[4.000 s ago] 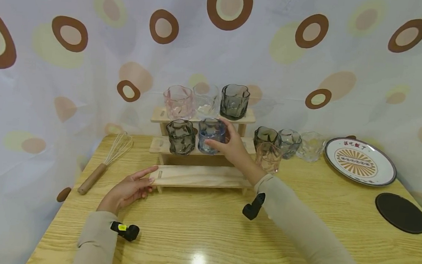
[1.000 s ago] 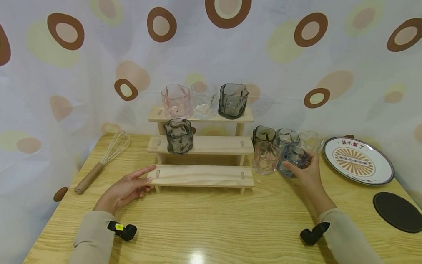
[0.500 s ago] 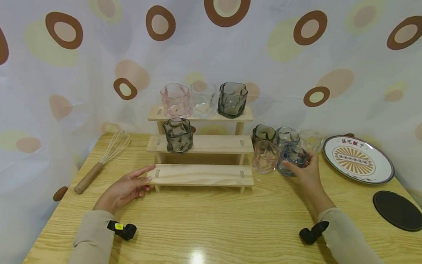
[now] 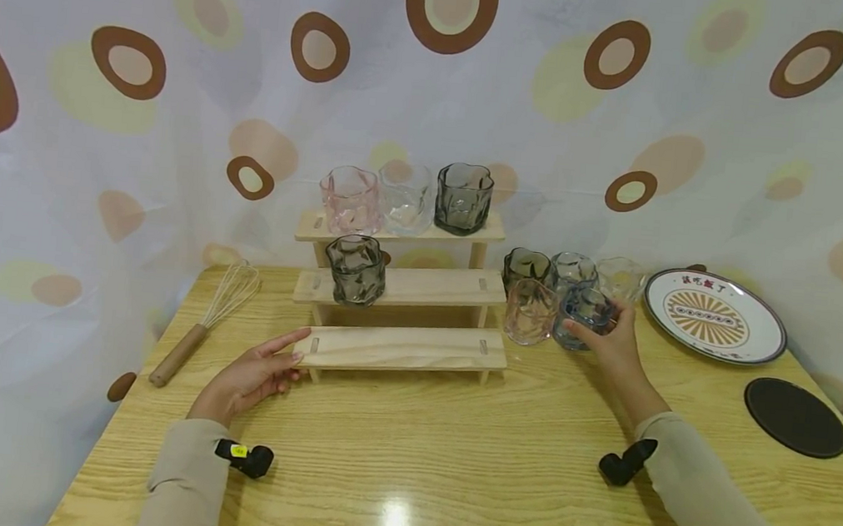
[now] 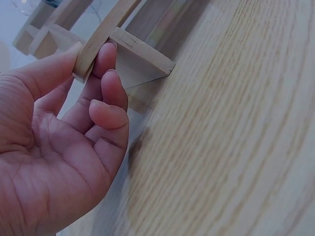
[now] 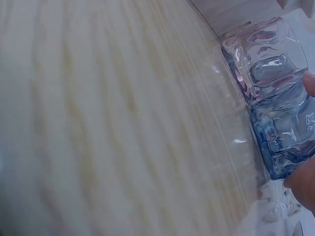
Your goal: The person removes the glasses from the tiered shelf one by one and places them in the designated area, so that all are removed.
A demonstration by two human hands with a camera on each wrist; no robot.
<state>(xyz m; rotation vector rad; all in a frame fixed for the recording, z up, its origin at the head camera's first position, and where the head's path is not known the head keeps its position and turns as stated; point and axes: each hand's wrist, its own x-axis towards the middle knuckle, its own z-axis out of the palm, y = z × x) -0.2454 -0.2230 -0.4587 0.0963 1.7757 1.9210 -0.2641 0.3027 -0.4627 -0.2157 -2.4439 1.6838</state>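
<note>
My right hand (image 4: pixel 614 338) grips a blue glass cup (image 4: pixel 579 320) that stands on the table beside a pink glass cup (image 4: pixel 531 313). In the right wrist view the blue cup (image 6: pixel 283 132) sits on the wood, with the thumb and a finger at its sides. My left hand (image 4: pixel 251 380) pinches the left end of the lowest tier of a wooden three-tier stand (image 4: pixel 399 350); the left wrist view shows thumb and fingers around the board end (image 5: pixel 91 51). One grey cup (image 4: pixel 356 270) is on the middle tier. Pink (image 4: pixel 352 201), clear (image 4: pixel 405 201) and dark grey (image 4: pixel 464 200) cups line the top tier.
Behind the blue cup stand a dark cup (image 4: pixel 526 270), a bluish-grey cup (image 4: pixel 574 271) and a clear cup (image 4: pixel 620 279). A patterned plate (image 4: pixel 718 316) and a black oval mat (image 4: pixel 795 418) lie at right. A whisk (image 4: pixel 190 347) lies at left.
My right hand has carried the blue cup from the middle tier to the table beside the pink cup; it has stayed there over the last second. My left hand keeps its hold on the stand.
</note>
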